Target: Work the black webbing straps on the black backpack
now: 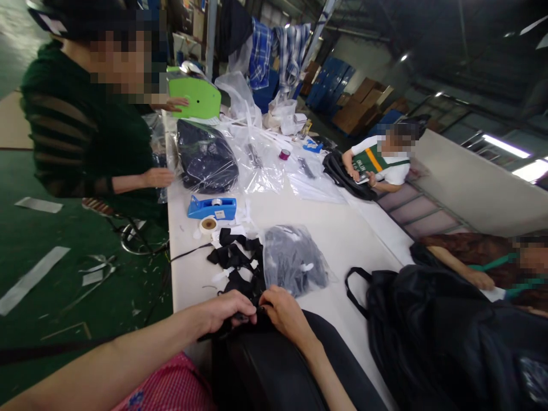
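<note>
A black bag (265, 359) lies in front of me at the near edge of the table, its top edge under both hands. My left hand (229, 313) is closed around a small dark, glossy piece at that edge; its kind is hidden by the fingers. Close beside it, my right hand (282, 311) pinches the edge of the bag, fingertips bent in. Just beyond the hands is a heap of black strap pieces (237, 254), with a clear plastic bag of dark items (295, 260) to its right.
A blue tape dispenser (214, 208) and a tape roll (208, 225) stand on the white table (363, 228). Large black bags (428, 337) lie at right. A plastic-wrapped black bag (206, 157) is before a co-worker (94, 125) at left. Two more people work along the right side.
</note>
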A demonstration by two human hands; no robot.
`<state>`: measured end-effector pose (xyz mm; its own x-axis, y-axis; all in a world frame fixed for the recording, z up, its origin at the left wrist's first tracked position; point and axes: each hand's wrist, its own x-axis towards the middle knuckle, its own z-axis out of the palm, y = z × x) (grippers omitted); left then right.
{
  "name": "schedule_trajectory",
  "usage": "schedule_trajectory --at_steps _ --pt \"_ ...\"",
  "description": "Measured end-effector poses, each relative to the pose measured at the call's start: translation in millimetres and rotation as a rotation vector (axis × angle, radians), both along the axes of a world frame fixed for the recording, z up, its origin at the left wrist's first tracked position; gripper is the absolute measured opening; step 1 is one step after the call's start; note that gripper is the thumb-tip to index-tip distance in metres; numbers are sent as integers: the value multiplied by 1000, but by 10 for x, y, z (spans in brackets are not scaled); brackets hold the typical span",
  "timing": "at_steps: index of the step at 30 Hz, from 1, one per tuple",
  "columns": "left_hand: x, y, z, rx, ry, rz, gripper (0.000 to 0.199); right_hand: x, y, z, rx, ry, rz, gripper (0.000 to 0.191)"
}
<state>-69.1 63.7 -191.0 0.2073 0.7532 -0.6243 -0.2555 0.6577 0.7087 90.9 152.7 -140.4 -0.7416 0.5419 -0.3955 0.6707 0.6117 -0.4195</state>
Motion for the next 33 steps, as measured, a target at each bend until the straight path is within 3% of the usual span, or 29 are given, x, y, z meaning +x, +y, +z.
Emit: schedule_trajectory --at_steps 5,10,16,20,23,26,28,31,33 --pt "8 29 -59 -28 -58 -46 34 -1 40 -58 -11 -1 -9 28" --pt "84 -4 -124 61 64 -81 34 19 113 -109 -79 -6 24 25" --pt "-57 56 -90 344 357 -217 15 10 126 -133 -104 -25 43 26" --pt "-253 70 -67 551 528 -296 13 -29 117 -122 -101 -10 40 25" --pt "-435 -10 -123 616 598 -333 31 -36 116 53 -99 30 24 24" --pt "-615 -172 -299 576 729 -289 79 59 65 432 -69 74 -22 24" --pt "-678 -307 -481 480 838 -260 94 217 -47 714 -62 90 -85 22" --pt "-624 -486 -777 297 951 -246 84 586 -370 949 -114 61 -283 29" --pt "-516 -546 -933 214 999 -220 69 845 -650 889 -152 25 -377 49"
